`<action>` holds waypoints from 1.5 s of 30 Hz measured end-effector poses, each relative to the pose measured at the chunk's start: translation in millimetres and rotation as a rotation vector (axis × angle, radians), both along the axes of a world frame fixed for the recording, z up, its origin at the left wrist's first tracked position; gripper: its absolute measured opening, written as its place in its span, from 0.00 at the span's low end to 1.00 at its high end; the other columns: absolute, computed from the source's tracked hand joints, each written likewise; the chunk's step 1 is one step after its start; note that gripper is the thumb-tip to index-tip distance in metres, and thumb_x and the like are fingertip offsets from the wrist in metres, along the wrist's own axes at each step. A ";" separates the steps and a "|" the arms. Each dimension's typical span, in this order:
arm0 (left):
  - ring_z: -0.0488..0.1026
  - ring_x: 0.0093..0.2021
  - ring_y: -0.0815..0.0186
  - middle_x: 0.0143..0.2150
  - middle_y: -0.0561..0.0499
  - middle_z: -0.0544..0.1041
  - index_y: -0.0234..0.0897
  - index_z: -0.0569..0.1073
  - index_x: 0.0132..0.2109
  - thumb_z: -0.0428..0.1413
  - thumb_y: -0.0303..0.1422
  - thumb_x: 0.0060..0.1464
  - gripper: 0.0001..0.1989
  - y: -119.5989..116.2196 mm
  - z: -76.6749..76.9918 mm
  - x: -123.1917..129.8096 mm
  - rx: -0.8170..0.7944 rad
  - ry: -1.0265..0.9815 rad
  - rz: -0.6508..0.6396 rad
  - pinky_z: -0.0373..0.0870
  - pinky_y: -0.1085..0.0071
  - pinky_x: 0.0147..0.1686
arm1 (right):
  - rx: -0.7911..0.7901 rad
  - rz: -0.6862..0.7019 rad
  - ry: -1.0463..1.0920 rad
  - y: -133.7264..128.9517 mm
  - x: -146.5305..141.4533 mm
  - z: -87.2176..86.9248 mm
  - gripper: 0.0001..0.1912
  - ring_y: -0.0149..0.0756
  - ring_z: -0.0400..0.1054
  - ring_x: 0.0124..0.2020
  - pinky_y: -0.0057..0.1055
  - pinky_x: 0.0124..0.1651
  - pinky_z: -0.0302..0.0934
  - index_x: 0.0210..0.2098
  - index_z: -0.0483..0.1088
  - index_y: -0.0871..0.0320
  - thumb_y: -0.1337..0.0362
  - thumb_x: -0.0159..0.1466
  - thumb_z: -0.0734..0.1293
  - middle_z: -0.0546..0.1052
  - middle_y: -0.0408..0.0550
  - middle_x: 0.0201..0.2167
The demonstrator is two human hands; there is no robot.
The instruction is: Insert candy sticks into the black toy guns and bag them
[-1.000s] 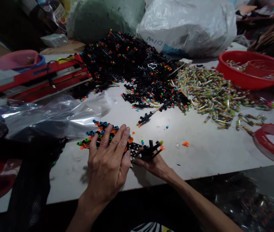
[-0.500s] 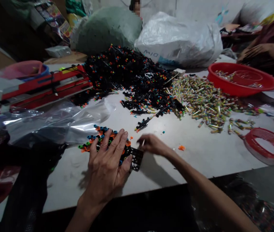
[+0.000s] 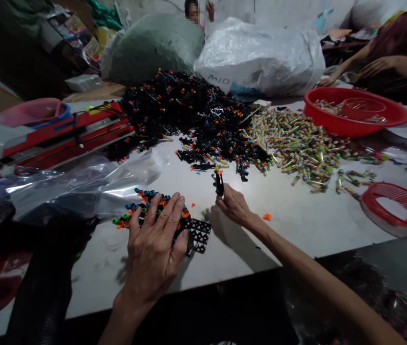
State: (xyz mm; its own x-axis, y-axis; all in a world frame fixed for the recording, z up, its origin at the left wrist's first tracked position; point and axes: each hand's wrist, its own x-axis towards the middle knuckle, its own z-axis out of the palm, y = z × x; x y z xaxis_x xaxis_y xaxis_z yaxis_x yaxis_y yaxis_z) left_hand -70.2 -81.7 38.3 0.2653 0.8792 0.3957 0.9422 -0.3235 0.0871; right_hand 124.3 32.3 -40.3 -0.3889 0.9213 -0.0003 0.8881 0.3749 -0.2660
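Observation:
My left hand (image 3: 157, 242) lies with spread fingers over a cluster of black pieces with blue, green and orange tips (image 3: 122, 221). They stand in a black perforated plate (image 3: 201, 235), whose bare holes show right of my thumb. Pinched upright in my right hand (image 3: 234, 205) is a small black toy gun (image 3: 219, 184) with an orange and yellow end, just above the table. Beyond it spreads a large heap of black toy guns (image 3: 178, 103) with coloured tips.
Small clear tubes with coloured contents (image 3: 293, 143) are piled at the right, by a red basin (image 3: 354, 127) and a red basket (image 3: 379, 223). Clear plastic bags (image 3: 99, 182) lie left. A loose orange piece (image 3: 267, 216) rests on the table (image 3: 196, 270). Another person's arm (image 3: 386, 64) is at far right.
My right hand has moved away from the perforated plate, up and slightly right, and now shows a black toy gun held upright. My left hand stays over the pieces.

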 end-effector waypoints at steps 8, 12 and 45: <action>0.48 0.65 0.54 0.62 0.49 0.60 0.38 0.51 0.64 0.44 0.33 0.57 0.28 1.2 -0.1 -0.1 -0.008 -0.008 -0.003 0.45 0.51 0.59 | -0.247 -0.026 0.445 -19.3 0.1 -9.6 0.05 0.33 0.65 0.28 0.26 0.28 0.52 0.31 0.64 0.60 0.70 0.53 0.62 0.72 0.47 0.29; 0.48 0.65 0.54 0.62 0.49 0.60 0.38 0.51 0.64 0.44 0.33 0.57 0.28 1.5 -0.3 0.1 -0.005 -0.008 -0.006 0.45 0.51 0.59 | -0.634 -0.029 0.947 -37.3 -17.8 -22.0 0.07 0.29 0.63 0.23 0.23 0.24 0.53 0.29 0.66 0.62 0.65 0.52 0.66 0.71 0.42 0.23; 0.48 0.64 0.50 0.63 0.51 0.58 0.47 0.55 0.62 0.46 0.36 0.58 0.25 6.5 2.4 -6.0 -0.032 0.066 -0.028 0.49 0.47 0.56 | -0.125 -0.088 0.026 101.5 -21.5 22.9 0.18 0.45 0.65 0.47 0.35 0.43 0.57 0.46 0.70 0.63 0.76 0.60 0.57 0.69 0.62 0.47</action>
